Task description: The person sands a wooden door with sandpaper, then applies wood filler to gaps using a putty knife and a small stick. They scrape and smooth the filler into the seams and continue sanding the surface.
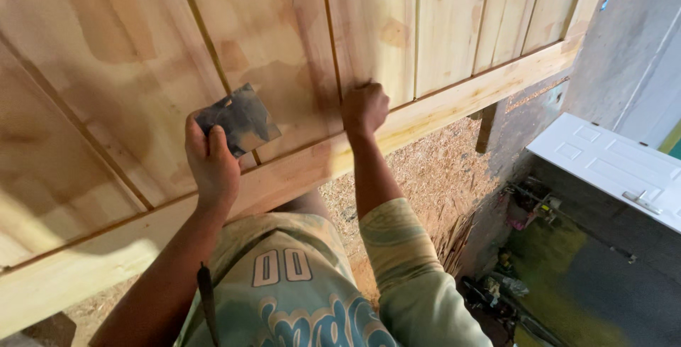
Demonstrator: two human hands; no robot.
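My left hand (210, 164) holds a flat dark metal scraper blade (238, 120) over the wide pale wooden panel (135, 56). The blade rests against a dark groove between two boards. My right hand (364, 108) is closed and pressed onto the panel near another groove, close to the lower frame rail (454, 102); whether it holds anything small is hidden. Both forearms reach up from my light patterned shirt (298, 290).
Sawdust and wood shavings (425, 177) cover the floor under the panel. A white panelled door (613, 166) lies flat at the right. Dark clutter and tools (511, 290) sit on the ground at lower right. A grey wall (624, 42) rises at the upper right.
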